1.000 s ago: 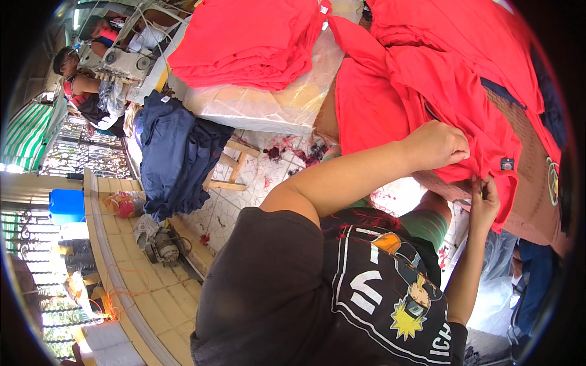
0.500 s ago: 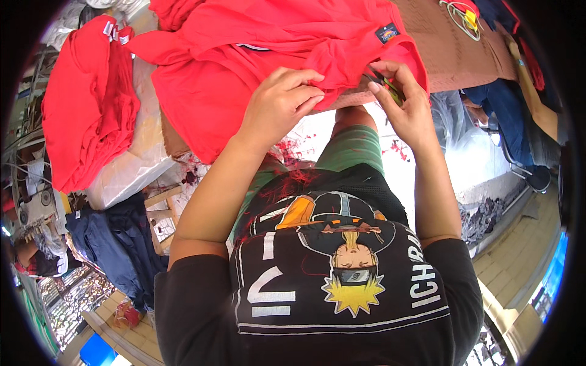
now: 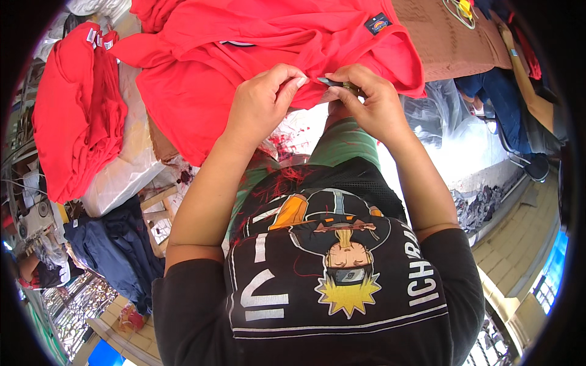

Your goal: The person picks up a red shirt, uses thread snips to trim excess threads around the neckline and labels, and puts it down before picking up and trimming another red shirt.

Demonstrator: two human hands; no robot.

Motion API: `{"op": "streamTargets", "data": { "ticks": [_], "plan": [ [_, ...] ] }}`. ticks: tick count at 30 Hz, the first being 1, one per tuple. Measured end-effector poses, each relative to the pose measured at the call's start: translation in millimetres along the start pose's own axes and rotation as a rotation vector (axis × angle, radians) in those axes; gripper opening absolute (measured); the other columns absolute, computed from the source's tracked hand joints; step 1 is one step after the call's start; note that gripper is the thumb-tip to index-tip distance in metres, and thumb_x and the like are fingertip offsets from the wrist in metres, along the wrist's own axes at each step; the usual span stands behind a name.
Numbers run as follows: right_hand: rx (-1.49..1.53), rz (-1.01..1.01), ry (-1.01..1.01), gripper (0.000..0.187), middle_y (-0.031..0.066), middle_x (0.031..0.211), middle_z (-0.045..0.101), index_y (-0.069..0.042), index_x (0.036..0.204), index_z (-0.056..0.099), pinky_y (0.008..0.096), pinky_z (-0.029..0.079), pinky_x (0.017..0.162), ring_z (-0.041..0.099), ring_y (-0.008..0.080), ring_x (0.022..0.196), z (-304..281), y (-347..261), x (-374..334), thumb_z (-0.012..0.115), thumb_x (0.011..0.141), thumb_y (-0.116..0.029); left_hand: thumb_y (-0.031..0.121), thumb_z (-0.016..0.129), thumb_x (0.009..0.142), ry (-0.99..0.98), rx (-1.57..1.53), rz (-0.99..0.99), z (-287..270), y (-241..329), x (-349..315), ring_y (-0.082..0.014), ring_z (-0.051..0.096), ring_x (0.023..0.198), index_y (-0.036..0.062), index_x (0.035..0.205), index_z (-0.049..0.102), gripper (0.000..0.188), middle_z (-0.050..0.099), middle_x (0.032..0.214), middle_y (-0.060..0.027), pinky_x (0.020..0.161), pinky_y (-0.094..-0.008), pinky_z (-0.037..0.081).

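Note:
A red garment (image 3: 201,76) is spread over the table in front of me, its near edge hanging down, with a dark label (image 3: 377,24) at its upper right. My left hand (image 3: 259,104) is closed, thumb and forefinger pinched on the garment's near edge; whether a loose thread is in the pinch is too small to tell. In my right hand (image 3: 375,100) is a small pair of thread snips (image 3: 334,83), held between thumb and fingers. Their dark blades point left toward my left fingertips, a short gap away.
A pile of red garments (image 3: 76,116) lies on a plastic-wrapped stack at left, above dark blue clothing (image 3: 116,244). Brown cardboard (image 3: 461,39) covers the table at right. Clear plastic (image 3: 436,116) and another person's arm (image 3: 534,100) are further right. Red thread scraps (image 3: 287,180) lie on my lap.
My right hand has moved left with the snips, bringing the blades close to my left fingertips. My left hand has shifted slightly left, still pinching the fabric.

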State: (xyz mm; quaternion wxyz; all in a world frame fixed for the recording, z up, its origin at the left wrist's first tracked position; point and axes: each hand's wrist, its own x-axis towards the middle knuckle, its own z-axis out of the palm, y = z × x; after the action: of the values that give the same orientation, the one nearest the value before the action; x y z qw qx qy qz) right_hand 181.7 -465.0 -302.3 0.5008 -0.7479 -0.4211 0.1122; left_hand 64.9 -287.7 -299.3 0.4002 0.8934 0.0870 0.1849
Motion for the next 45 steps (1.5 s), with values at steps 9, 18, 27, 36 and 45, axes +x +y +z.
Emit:
{"op": "streamTargets", "data": {
  "ticks": [9, 18, 27, 36, 45],
  "plan": [
    [-0.229, -0.148, -0.022, 0.018, 0.0070, 0.087, 0.065, -0.010, 0.099, 0.067, 0.0366, 0.051, 0.063, 0.064, 0.0274, 0.074, -2.3, -11.5, 4.5, 0.068, 0.083, -0.019, 0.012, 0.061, 0.092, -0.001, 0.032, 0.017, 0.0, 3.0, 0.8, -0.0167, 0.070, 0.086, 0.0021, 0.098, 0.063, 0.012, 0.072, 0.090, -0.0081, 0.072, -0.0272, 0.054],
    [-0.335, -0.227, 0.054, 0.018, 0.0078, 0.088, 0.066, -0.010, 0.099, 0.066, 0.0365, 0.052, 0.066, 0.065, 0.0280, 0.079, -15.8, -18.3, 10.0, 0.067, 0.083, -0.018, 0.023, 0.060, 0.089, -0.247, -0.048, 0.381, -82.0, 61.0, 8.9, -0.0249, 0.058, 0.101, 0.0066, 0.079, 0.069, 0.021, 0.066, 0.102, -0.0139, 0.088, -0.0363, 0.044],
    [0.103, 0.144, 0.266, 0.034, 0.0006, 0.079, 0.066, -0.003, 0.098, 0.068, 0.0234, 0.047, 0.067, 0.057, 0.0070, 0.073, -38.7, 1.6, 9.7, 0.079, 0.077, -0.028, 0.024, 0.045, 0.098, -0.106, -0.289, 0.434, -144.7, 107.9, -7.1, -0.0304, 0.060, 0.096, 0.0028, 0.080, 0.068, 0.036, 0.066, 0.102, -0.0164, 0.083, -0.0400, 0.046],
    [0.361, 0.512, -0.051, 0.024, -0.0018, 0.075, 0.064, -0.002, 0.094, 0.070, 0.0221, 0.045, 0.063, 0.054, 0.0046, 0.069, -2.8, 11.4, -3.5, 0.074, 0.084, -0.023, 0.004, 0.063, 0.084, -0.040, 0.172, 0.256, 6.8, 21.1, 20.5, -0.0227, 0.066, 0.097, 0.0057, 0.103, 0.070, 0.020, 0.069, 0.103, -0.0098, 0.084, -0.0310, 0.053],
    [0.428, 0.383, 0.068, 0.019, -0.0034, 0.079, 0.064, -0.001, 0.095, 0.068, 0.0216, 0.046, 0.066, 0.053, 0.0029, 0.073, -0.8, 24.1, -3.2, 0.074, 0.084, -0.015, 0.004, 0.068, 0.081, -0.084, 0.126, 0.195, 14.8, 7.8, 21.6, -0.0226, 0.066, 0.094, 0.0042, 0.100, 0.071, 0.019, 0.068, 0.102, -0.0090, 0.081, -0.0309, 0.053]
  ]
}}
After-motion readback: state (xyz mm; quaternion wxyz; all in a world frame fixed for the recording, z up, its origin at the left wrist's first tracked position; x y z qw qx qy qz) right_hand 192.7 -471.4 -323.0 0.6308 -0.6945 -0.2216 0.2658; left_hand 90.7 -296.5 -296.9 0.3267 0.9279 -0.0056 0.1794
